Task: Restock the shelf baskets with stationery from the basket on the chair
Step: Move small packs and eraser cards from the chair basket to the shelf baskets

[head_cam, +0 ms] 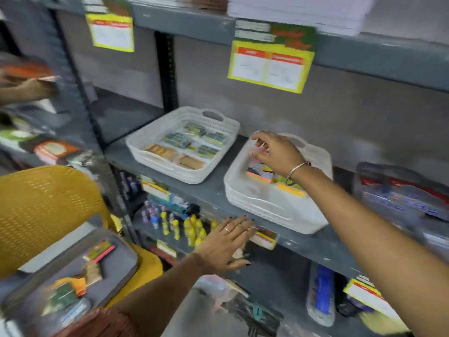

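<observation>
A grey basket (pixel 121 256) lies on the yellow chair (pixel 43 205) at the lower left and holds several small stationery packs. Two white baskets stand on the grey shelf. The left white basket (pixel 143 144) contains green boxes and brown packs. My right hand (pixel 277 152) reaches into the right white basket (pixel 245 200), and its fingertips pinch the top of a colourful sticky-note pack (pixel 260 171) standing inside. Below the shelf edge, my left hand (pixel 226 242) hovers flat with spread fingers and holds nothing.
Yellow glue bottles (pixel 192 229) crowd the lower shelf below my left hand. A clear plastic case (pixel 401 195) sits right of the baskets. Yellow price labels (pixel 269 66) hang from the upper shelf. Another person's hand (pixel 24 86) holds something orange at the far left.
</observation>
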### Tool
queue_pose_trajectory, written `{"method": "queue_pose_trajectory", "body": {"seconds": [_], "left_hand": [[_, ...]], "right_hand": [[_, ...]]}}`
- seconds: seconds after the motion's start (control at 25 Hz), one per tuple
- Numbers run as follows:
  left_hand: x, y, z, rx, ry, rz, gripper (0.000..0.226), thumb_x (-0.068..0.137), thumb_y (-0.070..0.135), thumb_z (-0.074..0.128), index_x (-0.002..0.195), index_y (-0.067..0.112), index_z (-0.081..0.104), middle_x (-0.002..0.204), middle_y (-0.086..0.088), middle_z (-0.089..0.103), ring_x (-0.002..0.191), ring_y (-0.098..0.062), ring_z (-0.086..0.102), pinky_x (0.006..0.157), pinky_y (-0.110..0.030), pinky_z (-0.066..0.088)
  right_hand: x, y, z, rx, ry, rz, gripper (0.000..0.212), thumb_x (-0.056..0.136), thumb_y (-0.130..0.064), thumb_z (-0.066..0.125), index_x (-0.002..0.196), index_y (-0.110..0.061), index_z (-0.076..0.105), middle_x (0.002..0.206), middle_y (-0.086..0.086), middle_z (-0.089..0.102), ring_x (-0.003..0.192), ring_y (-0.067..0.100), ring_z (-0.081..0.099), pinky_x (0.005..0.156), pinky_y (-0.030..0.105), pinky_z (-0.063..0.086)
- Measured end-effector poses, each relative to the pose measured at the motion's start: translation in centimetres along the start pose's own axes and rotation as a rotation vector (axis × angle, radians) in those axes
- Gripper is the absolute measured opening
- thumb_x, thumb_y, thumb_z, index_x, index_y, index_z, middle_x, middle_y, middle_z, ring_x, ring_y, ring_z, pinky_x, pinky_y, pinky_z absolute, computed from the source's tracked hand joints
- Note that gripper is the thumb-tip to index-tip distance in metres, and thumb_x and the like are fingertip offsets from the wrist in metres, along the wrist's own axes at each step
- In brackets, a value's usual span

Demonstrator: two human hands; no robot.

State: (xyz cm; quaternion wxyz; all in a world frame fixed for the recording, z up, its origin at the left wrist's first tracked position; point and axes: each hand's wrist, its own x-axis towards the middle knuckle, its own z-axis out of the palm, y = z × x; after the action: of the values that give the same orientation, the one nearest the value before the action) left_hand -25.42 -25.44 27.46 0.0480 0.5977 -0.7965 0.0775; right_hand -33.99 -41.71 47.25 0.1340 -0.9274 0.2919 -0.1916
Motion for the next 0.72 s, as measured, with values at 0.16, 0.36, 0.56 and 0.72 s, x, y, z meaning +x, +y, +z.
{"method": "queue_pose_trajectory", "body": {"seconds": [0.16, 0.36, 0.56, 0.72], "left_hand": [[-11.2, -8.2, 1.4, -0.036, -0.062, -0.352, 0.072, 0.086, 0.063, 0.034, 0.138, 0.013, 0.034, 0.145, -0.011, 0.040, 0.135, -0.027, 0.024, 0.108, -0.044, 0.012], [-24.6, -15.3, 4.3, -0.150, -0.192, -0.738, 0.079, 0.088, 0.068, 0.019, 0.141, 0.010, 0.028, 0.146, -0.011, 0.037, 0.136, -0.024, 0.019, 0.106, -0.047, 0.007], [-33.7, -17.2, 9.7, -0.282, -0.284, -0.925, 0.096, 0.082, 0.071, 0.039, 0.149, 0.012, 0.004, 0.156, -0.012, 0.011, 0.140, -0.031, 0.010, 0.110, -0.047, -0.001], [-36.7, -16.3, 14.8, -0.397, -0.387, -1.027, 0.088, 0.086, 0.072, 0.023, 0.144, 0.005, 0.031, 0.150, -0.016, 0.028, 0.139, -0.033, 0.020, 0.108, -0.048, -0.003]], "right_hand": [[5.6, -9.2, 8.3, 0.015, -0.085, -0.140, 0.037, 0.085, -0.029, 0.062, 0.119, -0.015, 0.055, 0.115, 0.011, 0.062, 0.101, 0.028, 0.060, 0.086, 0.037, 0.048], [9.4, -18.4, 19.3, -0.040, -0.078, -0.288, 0.037, 0.085, -0.031, 0.059, 0.115, -0.010, 0.058, 0.114, 0.012, 0.064, 0.110, 0.032, 0.055, 0.094, 0.038, 0.038], [9.4, -23.6, 31.3, -0.055, -0.114, -0.322, 0.041, 0.076, -0.034, 0.045, 0.103, -0.010, 0.063, 0.096, 0.012, 0.068, 0.094, 0.034, 0.060, 0.094, 0.039, 0.033], [6.7, -24.8, 42.8, -0.017, -0.355, -0.336, 0.027, 0.072, -0.020, 0.069, 0.095, -0.006, 0.065, 0.090, 0.015, 0.068, 0.088, 0.036, 0.064, 0.077, 0.041, 0.055]]}}
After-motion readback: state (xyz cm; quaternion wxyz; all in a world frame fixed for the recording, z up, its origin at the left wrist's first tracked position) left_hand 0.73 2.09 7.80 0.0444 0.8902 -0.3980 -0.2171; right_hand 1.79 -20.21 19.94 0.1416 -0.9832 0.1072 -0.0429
